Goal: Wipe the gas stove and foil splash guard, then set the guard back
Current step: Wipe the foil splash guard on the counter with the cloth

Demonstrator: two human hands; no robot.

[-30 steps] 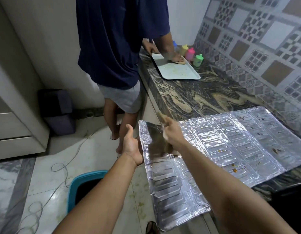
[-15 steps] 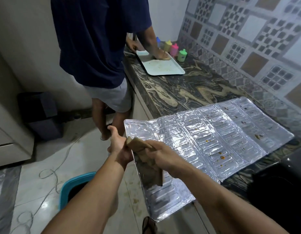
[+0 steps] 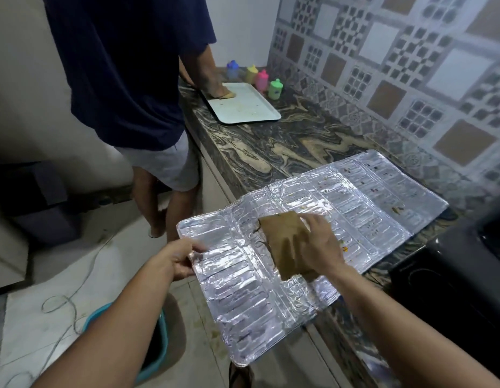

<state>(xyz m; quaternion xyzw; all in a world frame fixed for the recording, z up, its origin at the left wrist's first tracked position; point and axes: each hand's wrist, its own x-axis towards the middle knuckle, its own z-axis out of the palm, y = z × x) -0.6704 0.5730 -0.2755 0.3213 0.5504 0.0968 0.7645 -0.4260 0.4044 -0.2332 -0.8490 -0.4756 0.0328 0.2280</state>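
Step in hand, by judgement: wiping the foil splash guard (image 3: 355, 203), unfolded flat across the marbled counter (image 3: 285, 147) with its near panel overhanging the edge toward the floor. Left hand (image 3: 177, 259) pinching the guard's near-left edge, thumb on top, fingers curled beneath, steadying the unsupported panel. Right hand (image 3: 321, 247) pressing a brown cloth (image 3: 285, 242) flat onto the middle panel, fingers spread and mostly straight over it; no clench visible. Small orange-brown specks on the panels beyond and to the right of the right hand, so those read as not yet wiped. Next move probably calls for sweeping the cloth away from the body over the spotted panels, light pressure only, since thin foil should dent or crease easily; left-hand pinch needed to stop the sheet sliding off the counter. Gas stove (image 3: 445, 289) just right of the right forearm, dark, cut off by the frame edge; burners not discernible, cleanliness impossible to judge. Underside of the guard hidden. Blue bucket (image 3: 159, 345) below the left forearm, largely covered by it, contents unseen. Second person (image 3: 125, 65) beyond both hands at a white tray (image 3: 243, 107), four coloured bottles (image 3: 254, 74) behind it.
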